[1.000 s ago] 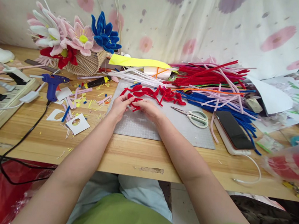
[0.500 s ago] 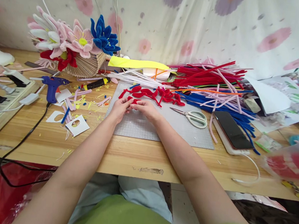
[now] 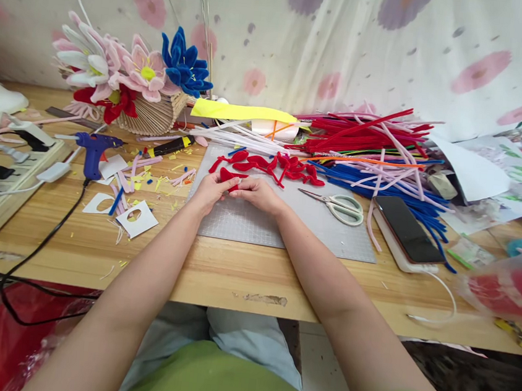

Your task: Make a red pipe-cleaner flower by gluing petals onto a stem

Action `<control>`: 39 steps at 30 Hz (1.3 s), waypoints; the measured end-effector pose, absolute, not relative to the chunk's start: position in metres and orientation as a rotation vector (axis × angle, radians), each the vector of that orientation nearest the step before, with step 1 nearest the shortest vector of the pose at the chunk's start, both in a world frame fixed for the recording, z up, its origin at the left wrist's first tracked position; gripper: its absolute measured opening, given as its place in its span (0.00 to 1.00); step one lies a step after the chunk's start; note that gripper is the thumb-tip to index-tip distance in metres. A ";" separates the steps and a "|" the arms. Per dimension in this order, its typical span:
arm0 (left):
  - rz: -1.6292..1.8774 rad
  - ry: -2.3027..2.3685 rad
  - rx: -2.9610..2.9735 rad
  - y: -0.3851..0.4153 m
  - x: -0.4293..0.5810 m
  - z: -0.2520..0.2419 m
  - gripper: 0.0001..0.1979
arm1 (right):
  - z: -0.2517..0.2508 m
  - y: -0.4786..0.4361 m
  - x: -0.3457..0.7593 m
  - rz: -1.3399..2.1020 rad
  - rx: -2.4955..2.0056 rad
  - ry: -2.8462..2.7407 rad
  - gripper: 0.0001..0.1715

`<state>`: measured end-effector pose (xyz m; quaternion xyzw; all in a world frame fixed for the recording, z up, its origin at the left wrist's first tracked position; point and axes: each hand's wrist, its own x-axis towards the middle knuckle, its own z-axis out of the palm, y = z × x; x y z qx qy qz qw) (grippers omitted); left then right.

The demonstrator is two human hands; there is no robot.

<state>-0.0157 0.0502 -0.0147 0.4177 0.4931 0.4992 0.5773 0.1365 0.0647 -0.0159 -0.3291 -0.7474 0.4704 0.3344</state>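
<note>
Between my fingertips is a red pipe-cleaner petal [image 3: 229,178], a fuzzy folded piece. My left hand [image 3: 211,193] pinches it from the left, with the thumb along its edge. My right hand [image 3: 260,194] grips its lower right end, thumb and fingers pressed together. The fingers hide part of the petal. Just beyond my hands, several more red fuzzy petals [image 3: 287,168] lie in a row on the grey cutting mat [image 3: 257,231]. Scissors [image 3: 341,208] with pale green handles rest on the mat to the right of my right hand.
A blue glue gun [image 3: 93,154], paper scraps [image 3: 137,220] and a power strip [image 3: 13,194] are on the left. Behind stand fuzzy flowers [image 3: 143,71]. Pipe-cleaner bundles [image 3: 364,138] lie at the back right. A phone [image 3: 407,228] and a plastic cup [image 3: 508,284] are on the right.
More of the red petal now shows above my fingers, its tip standing up to the left. Both hands remain together over the mat; the whole view has shifted slightly.
</note>
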 end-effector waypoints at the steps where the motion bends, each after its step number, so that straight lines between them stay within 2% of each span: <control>1: 1.175 1.161 0.977 0.051 -0.016 -0.015 0.18 | -0.018 0.065 0.135 1.184 -0.836 -1.956 0.24; 5: 1.205 1.158 0.957 0.052 -0.013 -0.016 0.18 | -0.022 0.063 0.131 1.141 -0.760 -1.908 0.24; 12: 1.268 1.201 0.963 0.050 -0.006 -0.017 0.18 | -0.016 0.060 0.128 1.202 -0.901 -1.810 0.25; 19: 1.287 1.301 1.136 0.054 -0.015 -0.021 0.15 | -0.013 0.063 0.141 1.300 -0.875 -1.880 0.21; 26: 1.353 1.462 1.350 0.049 -0.015 -0.021 0.14 | -0.019 0.067 0.139 1.146 -0.912 -1.904 0.22; 33: 1.293 1.335 1.112 0.051 -0.012 -0.015 0.14 | -0.018 0.067 0.144 1.205 -0.960 -1.850 0.20; 39: 1.294 1.328 1.095 0.053 -0.013 -0.016 0.08 | -0.020 0.068 0.142 1.090 -0.997 -1.894 0.20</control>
